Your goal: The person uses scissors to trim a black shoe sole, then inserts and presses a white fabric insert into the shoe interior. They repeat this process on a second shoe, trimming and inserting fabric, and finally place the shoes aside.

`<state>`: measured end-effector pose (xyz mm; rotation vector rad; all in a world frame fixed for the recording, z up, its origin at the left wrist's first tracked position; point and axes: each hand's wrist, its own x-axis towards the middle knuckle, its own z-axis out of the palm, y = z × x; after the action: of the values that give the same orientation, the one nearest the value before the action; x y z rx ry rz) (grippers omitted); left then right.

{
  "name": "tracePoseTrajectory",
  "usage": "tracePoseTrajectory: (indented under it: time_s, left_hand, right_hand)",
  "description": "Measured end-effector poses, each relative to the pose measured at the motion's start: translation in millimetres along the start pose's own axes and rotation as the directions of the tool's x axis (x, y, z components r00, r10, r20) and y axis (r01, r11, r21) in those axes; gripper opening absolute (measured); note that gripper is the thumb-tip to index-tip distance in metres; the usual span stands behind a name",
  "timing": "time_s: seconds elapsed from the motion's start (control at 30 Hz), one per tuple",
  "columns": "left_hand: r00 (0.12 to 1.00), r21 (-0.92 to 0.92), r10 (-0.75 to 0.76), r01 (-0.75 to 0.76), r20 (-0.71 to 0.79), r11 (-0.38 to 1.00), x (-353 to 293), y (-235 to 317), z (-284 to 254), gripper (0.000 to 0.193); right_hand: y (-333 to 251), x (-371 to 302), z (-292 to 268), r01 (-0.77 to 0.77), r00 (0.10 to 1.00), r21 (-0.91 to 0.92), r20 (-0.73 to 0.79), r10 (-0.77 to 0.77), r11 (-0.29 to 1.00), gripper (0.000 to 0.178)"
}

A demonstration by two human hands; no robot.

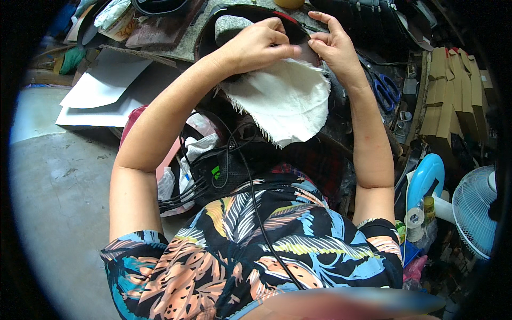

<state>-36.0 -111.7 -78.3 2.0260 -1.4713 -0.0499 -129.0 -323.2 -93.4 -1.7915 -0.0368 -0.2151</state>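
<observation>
My left hand [256, 47] is at the top middle, its fingers curled and its thumb reaching right. What they grip, if anything, is hidden. Below it hangs a white cloth [285, 101] with frayed edges. Behind the cloth curves a black piece [205, 40] with a red strip along its upper right edge. My right hand [336, 50] is at that piece's right side. Its index finger is lifted while the thumb and another finger close near the edge; what lies between them is too small to tell. A grey stone [232, 28] sits inside the curve, beside my left hand.
White sheets [101, 90] lie at the left of the bench. Blue-handled scissors [385, 92] rest right of my right forearm. Black cables [234, 144] hang over a dark bag before me. Folded cardboard pieces [450, 96] and a fan [477, 210] stand at the right.
</observation>
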Motion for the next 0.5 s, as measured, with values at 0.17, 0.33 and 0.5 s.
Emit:
tracePoseTrajectory:
  time_s: [0.17,0.33,0.5]
  left_hand:
    - [0.976,0.049,-0.149,0.158,-0.159,0.986,3.1,1.9,-3.0,0.031]
    - [0.988,0.139,-0.139,0.148,-0.074,0.979,7.7,1.3,-4.9,0.030]
    - [0.993,0.202,-0.040,0.061,-0.108,0.978,4.8,-1.8,-2.0,0.020]
  right_hand:
    - [-6.4,-1.8,9.0,-0.012,1.000,0.062,0.029,0.010,0.998,0.057]
    - [-9.3,-1.4,9.8,0.004,0.998,0.105,0.069,-0.012,0.995,0.059]
    - [-6.4,-1.5,17.6,0.007,1.000,0.017,0.022,-0.008,1.000,0.063]
